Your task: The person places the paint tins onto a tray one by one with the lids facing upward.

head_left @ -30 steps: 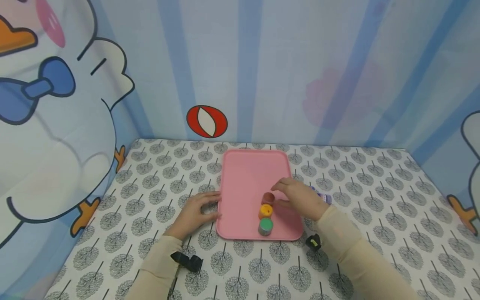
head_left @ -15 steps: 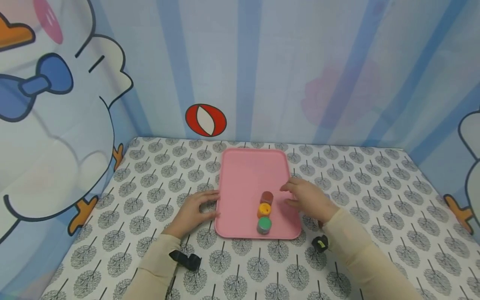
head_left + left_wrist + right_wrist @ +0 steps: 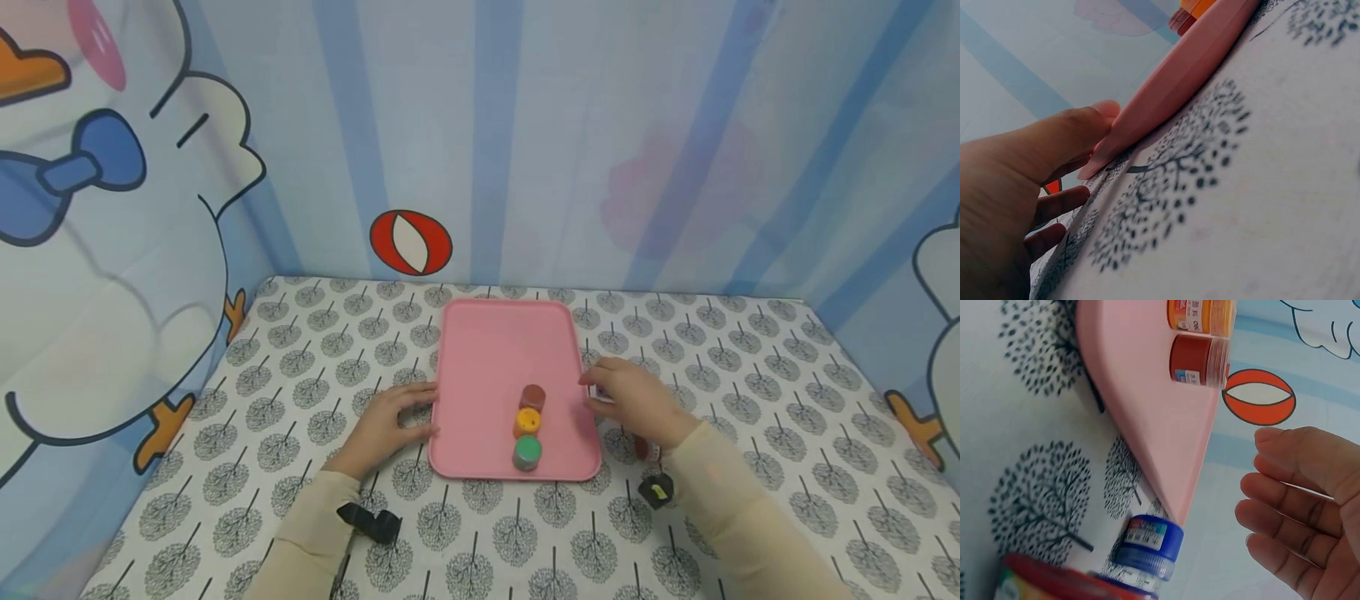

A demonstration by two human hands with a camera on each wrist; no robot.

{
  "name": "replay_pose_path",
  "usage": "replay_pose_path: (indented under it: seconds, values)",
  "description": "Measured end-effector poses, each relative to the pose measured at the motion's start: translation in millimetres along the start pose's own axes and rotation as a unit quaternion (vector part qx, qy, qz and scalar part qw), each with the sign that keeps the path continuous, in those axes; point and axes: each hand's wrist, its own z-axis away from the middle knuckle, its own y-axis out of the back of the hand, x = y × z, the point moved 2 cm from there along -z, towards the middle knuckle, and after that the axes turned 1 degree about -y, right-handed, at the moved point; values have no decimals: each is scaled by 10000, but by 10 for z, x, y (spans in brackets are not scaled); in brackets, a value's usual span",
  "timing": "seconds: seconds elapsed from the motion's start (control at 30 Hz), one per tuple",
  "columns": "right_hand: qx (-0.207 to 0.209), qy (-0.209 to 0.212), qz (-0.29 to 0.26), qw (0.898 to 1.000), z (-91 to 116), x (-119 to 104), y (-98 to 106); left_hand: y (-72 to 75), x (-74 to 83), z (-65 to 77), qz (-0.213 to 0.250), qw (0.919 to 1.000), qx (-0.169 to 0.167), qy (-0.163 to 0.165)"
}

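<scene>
A pink tray [image 3: 495, 342] lies on the table. On its right half, three small paint jars stand in a row: brown [image 3: 533, 397], orange [image 3: 527, 423] and green [image 3: 527, 453]. My left hand [image 3: 386, 427] rests its thumb and fingertips on the tray's left rim, fingers mostly straight. Just outside the right rim, my right hand [image 3: 637, 402] hovers with loosely bent fingers and holds nothing. A blue paint jar [image 3: 1150, 540] lies beside the tray below that hand in the right wrist view, largely hidden by the hand in the head view.
A blurred red object [image 3: 1054, 578] and part of another blue item lie near the blue jar. Black wrist-camera mounts [image 3: 369, 522] sit on both wrists. A tree-patterned cloth [image 3: 315, 333] covers the table, and a printed curtain [image 3: 555, 150] hangs behind it.
My right hand has moved right, from beside the brown jar to just past the tray's right rim. The left hand and the three jars stay in place.
</scene>
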Motion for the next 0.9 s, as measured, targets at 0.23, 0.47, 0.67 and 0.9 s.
replay_pose_path:
  seconds: [0.23,0.47,0.67,0.9]
  values:
    - [-7,-199,-22,9998,91,106,2,-2,1,1,41,10000,-9,74]
    - [120,-241,-117,9996,137,193,10,-14,-7,-2,83,9999,12,89]
    - [313,-177,-155,9992,134,270,4,-22,-21,-4,67,9999,17,74]
    - [428,-244,-71,9988,117,343,-4,-27,-40,-9,11,10000,48,48]
